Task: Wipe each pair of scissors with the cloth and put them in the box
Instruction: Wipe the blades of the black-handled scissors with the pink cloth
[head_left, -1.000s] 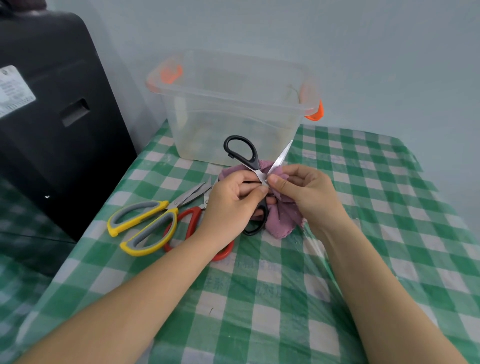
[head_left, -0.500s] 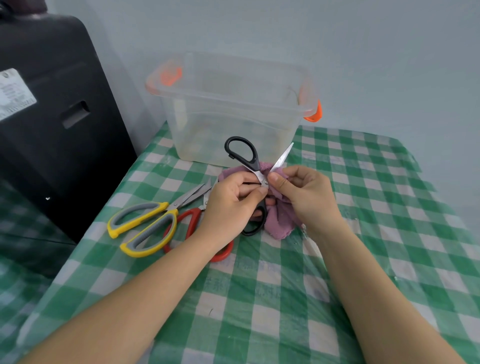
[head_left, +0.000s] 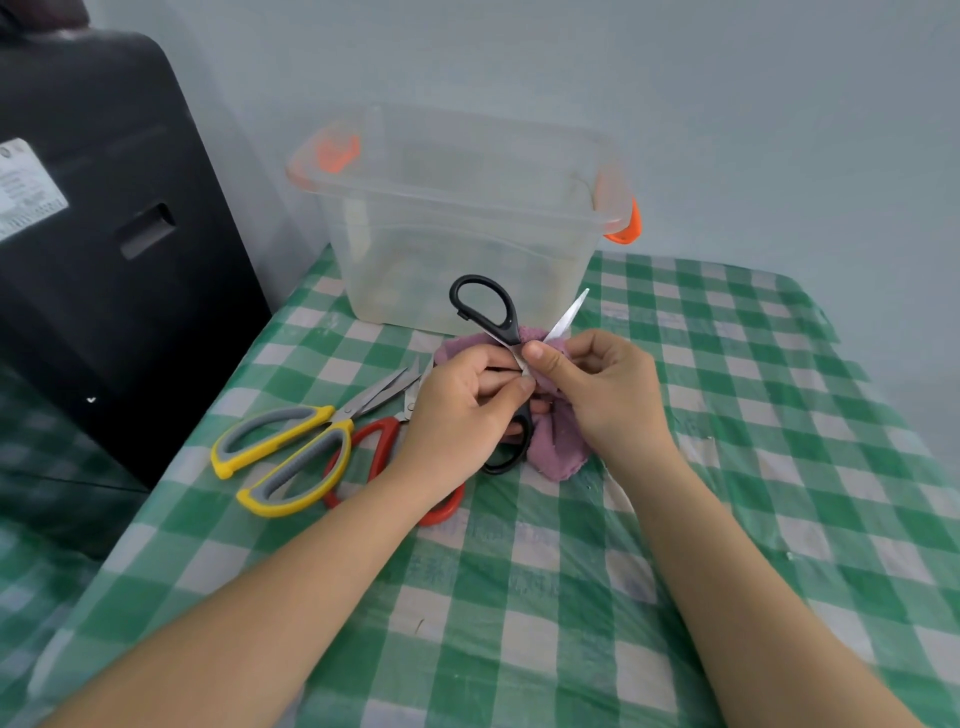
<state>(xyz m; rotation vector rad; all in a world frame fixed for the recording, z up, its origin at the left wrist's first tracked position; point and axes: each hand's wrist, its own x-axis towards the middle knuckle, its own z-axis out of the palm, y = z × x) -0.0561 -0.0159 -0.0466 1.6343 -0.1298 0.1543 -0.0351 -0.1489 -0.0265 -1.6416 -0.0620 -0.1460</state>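
Three pairs unboxed | frame centre: my left hand (head_left: 462, 410) grips black scissors (head_left: 485, 317), right hand (head_left: 602, 389) fingers pinch cloth (head_left: 558, 452) on blade | next: finish wiping, drop into box (head_left: 467, 218) behind

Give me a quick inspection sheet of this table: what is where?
Surface: green checked tablecloth.
Job's things: clear box at the back; black scissors open, held up; purple cloth under the hands; yellow scissors and red scissors lying at left.
Clutter: nothing seen.
Grips: left hand holds the black scissors; right hand pinches cloth on a blade.
Cables: nothing seen.
Surroundings: black case, pale wall.
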